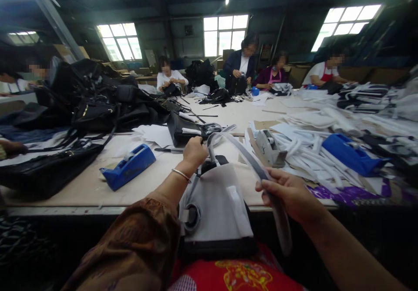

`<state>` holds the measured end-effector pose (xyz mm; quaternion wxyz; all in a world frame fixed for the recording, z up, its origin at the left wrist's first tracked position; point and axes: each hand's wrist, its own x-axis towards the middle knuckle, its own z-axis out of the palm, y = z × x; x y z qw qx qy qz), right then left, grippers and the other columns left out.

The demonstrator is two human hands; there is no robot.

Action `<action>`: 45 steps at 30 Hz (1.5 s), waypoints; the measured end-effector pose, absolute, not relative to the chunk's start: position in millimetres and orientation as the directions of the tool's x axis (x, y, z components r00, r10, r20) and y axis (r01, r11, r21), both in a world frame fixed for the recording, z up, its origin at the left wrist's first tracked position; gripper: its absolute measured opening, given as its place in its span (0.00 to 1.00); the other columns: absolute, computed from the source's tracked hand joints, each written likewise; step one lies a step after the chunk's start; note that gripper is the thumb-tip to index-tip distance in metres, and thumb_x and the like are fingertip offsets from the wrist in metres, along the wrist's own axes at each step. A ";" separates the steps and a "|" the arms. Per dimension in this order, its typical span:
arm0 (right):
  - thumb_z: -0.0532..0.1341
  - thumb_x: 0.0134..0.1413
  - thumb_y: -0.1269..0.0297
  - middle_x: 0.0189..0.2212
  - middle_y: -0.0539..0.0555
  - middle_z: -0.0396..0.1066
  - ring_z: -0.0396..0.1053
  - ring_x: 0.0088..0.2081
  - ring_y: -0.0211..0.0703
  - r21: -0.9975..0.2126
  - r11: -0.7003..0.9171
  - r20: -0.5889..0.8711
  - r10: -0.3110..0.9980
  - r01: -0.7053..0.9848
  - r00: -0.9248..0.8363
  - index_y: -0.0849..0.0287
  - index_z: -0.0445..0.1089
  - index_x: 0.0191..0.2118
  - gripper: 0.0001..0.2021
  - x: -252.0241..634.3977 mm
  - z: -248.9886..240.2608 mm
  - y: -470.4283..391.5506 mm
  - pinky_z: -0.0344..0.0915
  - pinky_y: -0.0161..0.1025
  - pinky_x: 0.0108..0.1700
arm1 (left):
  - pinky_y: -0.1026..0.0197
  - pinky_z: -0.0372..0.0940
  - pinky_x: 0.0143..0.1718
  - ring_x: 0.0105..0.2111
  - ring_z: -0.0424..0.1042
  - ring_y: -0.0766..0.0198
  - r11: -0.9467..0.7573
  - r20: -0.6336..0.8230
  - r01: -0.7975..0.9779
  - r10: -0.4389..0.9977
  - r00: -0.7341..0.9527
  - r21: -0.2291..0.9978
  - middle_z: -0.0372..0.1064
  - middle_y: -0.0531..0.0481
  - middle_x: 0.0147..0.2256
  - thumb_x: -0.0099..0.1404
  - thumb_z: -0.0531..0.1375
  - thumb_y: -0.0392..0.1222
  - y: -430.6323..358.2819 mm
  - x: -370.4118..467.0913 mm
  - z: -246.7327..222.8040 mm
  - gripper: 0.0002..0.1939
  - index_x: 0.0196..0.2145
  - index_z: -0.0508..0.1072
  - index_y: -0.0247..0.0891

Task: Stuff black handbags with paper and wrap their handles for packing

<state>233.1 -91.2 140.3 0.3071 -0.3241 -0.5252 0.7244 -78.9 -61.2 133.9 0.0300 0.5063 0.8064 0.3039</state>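
A bag (217, 204) wrapped in white sheet material stands at the table's front edge, close to my body, with a roundish wrapped fitting on its left side. From its top a long strap (251, 162) in pale wrapping arches to the right. My right hand (287, 191) pinches this strap between thumb and fingers, and its loose end hangs below. Above the bag's left side, my left hand (195, 152) is closed near the strap's other end; what its fingers hold is hidden. Just beyond it lies a black bag (183, 130) with a white paper piece.
Blue tape dispensers (129, 167) stand left and right (354, 154), with a grey dispenser (271, 147) between. Black bags (98, 99) pile up at the left, white wrapped strips (310, 152) at the right. Several people work across the table (228, 112); another person's hand (13, 148) shows at the left edge.
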 end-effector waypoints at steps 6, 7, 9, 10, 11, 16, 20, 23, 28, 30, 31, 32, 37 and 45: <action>0.72 0.47 0.54 0.32 0.55 0.76 0.71 0.21 0.34 -0.973 -0.218 -0.112 0.724 -0.072 -0.681 0.63 0.72 0.38 0.19 185.2 149.0 -88.3 0.66 0.29 0.21 | 0.58 0.71 0.37 0.34 0.76 0.57 0.056 -0.037 0.181 0.993 -0.109 0.982 0.77 0.39 0.33 0.71 0.48 0.61 -113.5 -8.8 149.6 0.30 0.38 0.77 0.31; 0.72 0.47 0.54 0.32 0.54 0.77 0.71 0.21 0.34 -0.974 -0.212 -0.093 0.703 -0.082 -0.705 0.63 0.72 0.38 0.19 179.8 149.8 -88.7 0.67 0.30 0.22 | 0.58 0.70 0.34 0.31 0.76 0.57 0.064 -0.064 0.048 0.998 0.001 0.997 0.76 0.40 0.29 0.70 0.50 0.62 -119.1 2.2 151.5 0.30 0.36 0.77 0.31; 0.72 0.47 0.55 0.32 0.54 0.77 0.72 0.22 0.35 -0.976 -0.199 -0.071 0.662 -0.084 -0.747 0.63 0.72 0.39 0.19 175.0 149.3 -89.9 0.69 0.31 0.24 | 0.59 0.70 0.32 0.27 0.75 0.59 0.049 -0.047 -0.073 0.998 0.027 0.996 0.74 0.43 0.25 0.67 0.57 0.59 -122.9 14.5 156.8 0.25 0.34 0.77 0.30; 0.72 0.47 0.55 0.32 0.55 0.77 0.73 0.22 0.36 -0.978 -0.195 -0.074 0.643 -0.070 -0.762 0.64 0.72 0.38 0.19 176.1 147.6 -90.7 0.70 0.32 0.26 | 0.58 0.71 0.34 0.28 0.75 0.59 0.029 -0.033 -0.122 0.999 -0.029 0.992 0.75 0.43 0.26 0.66 0.61 0.55 -121.2 14.7 160.3 0.21 0.34 0.77 0.31; 0.72 0.47 0.55 0.32 0.55 0.78 0.74 0.23 0.36 -0.980 -0.196 -0.090 0.627 -0.045 -0.774 0.64 0.72 0.38 0.18 179.4 145.0 -91.8 0.70 0.32 0.27 | 0.57 0.71 0.36 0.30 0.77 0.58 0.014 -0.031 -0.181 0.995 -0.095 0.983 0.77 0.42 0.29 0.64 0.63 0.52 -117.4 11.1 164.1 0.18 0.35 0.77 0.31; 0.70 0.50 0.52 0.29 0.55 0.77 0.73 0.23 0.36 -0.955 -0.293 -0.208 0.574 0.039 -0.792 0.64 0.71 0.34 0.19 204.7 124.8 -101.2 0.64 0.29 0.22 | 0.50 0.72 0.44 0.36 0.79 0.55 -0.006 -0.128 -0.431 0.951 -0.281 0.902 0.78 0.38 0.35 0.68 0.59 0.47 -97.5 -21.8 175.1 0.15 0.39 0.75 0.29; 0.70 0.50 0.48 0.28 0.55 0.77 0.72 0.21 0.35 -0.955 -0.295 -0.172 0.638 -0.032 -0.751 0.64 0.70 0.33 0.21 199.1 118.7 -104.7 0.63 0.29 0.21 | 0.53 0.73 0.43 0.40 0.78 0.54 0.005 -0.115 -0.537 0.979 -0.171 0.844 0.78 0.37 0.40 0.70 0.57 0.55 -111.4 2.2 161.9 0.23 0.46 0.72 0.30; 0.68 0.51 0.47 0.30 0.55 0.77 0.73 0.22 0.37 -0.959 -0.270 -0.114 0.653 -0.090 -0.749 0.64 0.70 0.37 0.22 188.2 121.2 -104.0 0.64 0.30 0.21 | 0.54 0.73 0.34 0.32 0.78 0.56 0.103 -0.182 -0.536 0.979 -0.096 0.838 0.77 0.37 0.38 0.69 0.57 0.56 -126.5 33.6 149.3 0.23 0.45 0.71 0.31; 0.69 0.50 0.47 0.30 0.55 0.77 0.74 0.23 0.38 -0.954 -0.300 -0.169 0.567 -0.011 -0.806 0.64 0.69 0.38 0.23 187.9 120.4 -114.0 0.65 0.31 0.24 | 0.56 0.73 0.32 0.25 0.73 0.62 -0.064 -0.125 -0.600 0.955 -0.268 0.797 0.64 0.54 0.21 0.72 0.55 0.50 -123.9 31.0 157.7 0.15 0.37 0.69 0.33; 0.68 0.50 0.47 0.26 0.54 0.76 0.72 0.21 0.37 -0.958 -0.283 -0.197 0.560 0.037 -0.805 0.64 0.70 0.36 0.22 189.9 118.1 -122.7 0.61 0.30 0.22 | 0.57 0.73 0.31 0.23 0.69 0.66 -0.107 -0.105 -0.638 0.952 -0.286 0.763 0.59 0.58 0.20 0.73 0.55 0.48 -119.8 19.7 169.0 0.14 0.36 0.69 0.33; 0.67 0.52 0.46 0.25 0.54 0.76 0.72 0.20 0.36 -0.963 -0.264 -0.195 0.565 0.048 -0.802 0.64 0.70 0.34 0.22 190.5 116.9 -127.4 0.60 0.30 0.21 | 0.59 0.72 0.29 0.21 0.66 0.68 -0.109 -0.105 -0.654 0.955 -0.279 0.749 0.57 0.58 0.20 0.73 0.55 0.47 -118.7 15.4 174.8 0.14 0.35 0.69 0.34; 0.66 0.53 0.47 0.26 0.54 0.76 0.71 0.20 0.35 -0.969 -0.240 -0.183 0.571 0.050 -0.801 0.64 0.69 0.33 0.21 191.0 116.0 -132.1 0.60 0.30 0.21 | 0.61 0.71 0.28 0.20 0.64 0.69 -0.107 -0.105 -0.673 0.958 -0.267 0.732 0.56 0.59 0.20 0.73 0.55 0.47 -118.4 12.5 180.5 0.13 0.35 0.68 0.34; 0.63 0.59 0.51 0.28 0.55 0.77 0.72 0.23 0.35 -0.978 -0.199 -0.164 0.533 0.065 -0.830 0.64 0.71 0.32 0.18 197.9 113.0 -150.4 0.62 0.30 0.25 | 0.65 0.68 0.26 0.19 0.60 0.72 -0.116 -0.081 -0.723 0.969 -0.232 0.681 0.53 0.59 0.20 0.75 0.53 0.45 -127.4 8.7 207.2 0.15 0.33 0.68 0.34; 0.68 0.49 0.40 0.47 0.62 0.75 0.74 0.48 0.52 -0.939 -0.229 0.129 0.458 -0.257 -0.879 0.60 0.69 0.56 0.35 198.2 136.6 -141.6 0.69 0.47 0.50 | 0.60 0.74 0.32 0.26 0.71 0.66 -0.131 0.044 -0.530 0.984 -0.174 0.838 0.61 0.55 0.23 0.70 0.60 0.48 -173.5 34.5 208.6 0.12 0.34 0.73 0.37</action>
